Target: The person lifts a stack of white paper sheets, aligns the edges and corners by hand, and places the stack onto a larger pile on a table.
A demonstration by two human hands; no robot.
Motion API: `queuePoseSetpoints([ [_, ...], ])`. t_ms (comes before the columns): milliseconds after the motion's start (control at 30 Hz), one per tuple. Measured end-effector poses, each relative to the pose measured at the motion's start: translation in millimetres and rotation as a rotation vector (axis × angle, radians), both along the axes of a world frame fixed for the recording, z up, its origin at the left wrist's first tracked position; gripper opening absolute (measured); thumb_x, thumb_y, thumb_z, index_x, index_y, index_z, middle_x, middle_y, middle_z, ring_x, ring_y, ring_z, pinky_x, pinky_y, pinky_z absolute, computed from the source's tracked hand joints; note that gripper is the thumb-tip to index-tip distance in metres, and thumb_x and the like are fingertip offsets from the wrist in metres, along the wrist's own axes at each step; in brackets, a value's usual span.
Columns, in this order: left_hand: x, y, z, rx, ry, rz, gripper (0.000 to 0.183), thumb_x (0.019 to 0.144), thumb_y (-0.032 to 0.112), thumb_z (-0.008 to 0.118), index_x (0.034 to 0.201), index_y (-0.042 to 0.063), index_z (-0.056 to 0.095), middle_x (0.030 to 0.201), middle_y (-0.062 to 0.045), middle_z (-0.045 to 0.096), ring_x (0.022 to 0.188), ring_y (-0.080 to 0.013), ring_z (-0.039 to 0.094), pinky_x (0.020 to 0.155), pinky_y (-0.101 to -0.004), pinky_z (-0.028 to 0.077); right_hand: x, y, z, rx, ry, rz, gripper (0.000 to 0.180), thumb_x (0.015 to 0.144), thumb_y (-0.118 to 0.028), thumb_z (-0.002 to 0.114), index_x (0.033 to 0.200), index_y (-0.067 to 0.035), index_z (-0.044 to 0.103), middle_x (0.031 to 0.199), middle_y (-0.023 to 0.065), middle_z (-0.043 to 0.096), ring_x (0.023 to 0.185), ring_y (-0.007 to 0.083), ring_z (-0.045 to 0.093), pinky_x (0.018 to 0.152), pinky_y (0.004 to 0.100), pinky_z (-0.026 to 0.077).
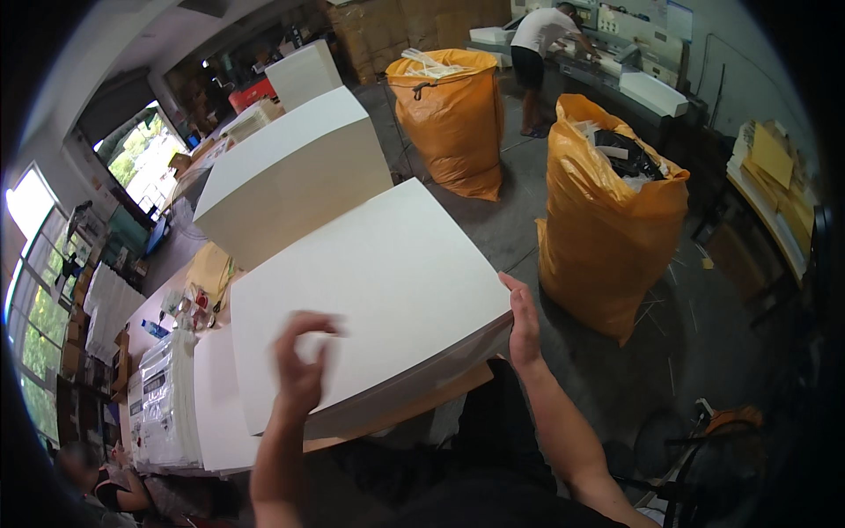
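A thick stack of large white paper sheets (376, 284) lies on the table before me. Over its near left part is my left hand (305, 360), blurred, with thumb and fingers curved apart and nothing seen between them. My right hand (521, 320) rests against the stack's right corner, fingers along the edge; it does not appear to grip. Behind stands a taller block of stacked white paper (297, 152), and another white stack (304, 72) is farther back. To the left, packs in clear plastic wrap (165, 402) lie beside more white sheets (221, 396).
Two orange woven sacks (449, 125) (607, 224) filled with scraps stand on the floor at the right. A person (538, 53) works at a machine at the back. Another person (125, 482) is at lower left. A blue bottle (155, 329) lies on the table (148, 307).
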State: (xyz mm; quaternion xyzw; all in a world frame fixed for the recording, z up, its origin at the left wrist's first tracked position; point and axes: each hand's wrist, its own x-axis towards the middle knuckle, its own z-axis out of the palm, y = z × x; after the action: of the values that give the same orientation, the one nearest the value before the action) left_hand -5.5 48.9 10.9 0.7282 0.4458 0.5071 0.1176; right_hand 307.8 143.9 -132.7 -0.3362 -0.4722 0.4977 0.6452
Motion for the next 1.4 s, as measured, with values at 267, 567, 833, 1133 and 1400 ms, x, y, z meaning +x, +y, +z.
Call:
queuePoseSetpoints([
  [267,68.4,72.4,-31.8,-0.185,0.444,-0.304,0.015,0.09,0.009,0.071,0.105,0.008,0.072,0.077,-0.007,0.065,0.066,-0.0218,0.063,0.059,-0.0337,0.05,30.7,-8.6,41.8,-0.082,-0.437,0.0,0.042,0.104,-0.042,0.064,0.109,-0.001,0.067,0.102,0.0091,0.071,0.094,0.0184,0.067,0.087,0.0336,0.053],
  [567,61.7,67.3,-43.2,0.005,0.231,-0.149,0.018,0.088,0.004,0.069,0.105,0.006,0.07,0.097,-0.011,0.07,0.089,-0.0302,0.068,0.076,-0.0402,0.056,22.6,-1.1,142.0,0.067,-1.155,-0.076,0.055,0.103,-0.049,0.06,0.072,-0.003,0.057,0.065,0.0147,0.06,0.06,0.0345,0.061,0.058,0.0455,0.047],
  [833,59.6,69.2,-38.8,-0.089,0.206,-0.278,0.035,0.088,0.013,0.075,0.122,0.007,0.066,0.123,-0.015,0.064,0.112,-0.0342,0.064,0.094,-0.0426,0.053,-7.5,8.9,130.1,-0.272,-0.06,0.233,0.041,0.101,-0.034,0.068,0.072,-0.011,0.051,0.064,-0.0019,0.052,0.056,0.0063,0.052,0.046,0.0226,0.036],
  [1133,55.3,67.9,-32.1,-0.17,0.252,-0.399,0.08,0.075,0.043,0.091,0.139,0.006,0.06,0.137,-0.018,0.055,0.129,-0.0345,0.054,0.108,-0.0455,0.045,0.1,24.5,131.7,-0.38,0.024,0.357,0.035,0.102,-0.03,0.061,0.073,-0.01,0.058,0.062,0.0018,0.056,0.055,0.0144,0.059,0.049,0.0269,0.041],
  [1400,50.5,71.1,-36.5,-0.292,0.128,-0.354,0.079,0.076,0.033,0.092,0.143,0.008,0.057,0.134,-0.017,0.057,0.127,-0.0327,0.058,0.107,-0.0447,0.048,0.5,26.5,134.0,-0.372,0.001,0.374,0.037,0.102,-0.032,0.063,0.073,-0.01,0.058,0.062,0.0016,0.056,0.054,0.0134,0.059,0.048,0.0262,0.042],
])
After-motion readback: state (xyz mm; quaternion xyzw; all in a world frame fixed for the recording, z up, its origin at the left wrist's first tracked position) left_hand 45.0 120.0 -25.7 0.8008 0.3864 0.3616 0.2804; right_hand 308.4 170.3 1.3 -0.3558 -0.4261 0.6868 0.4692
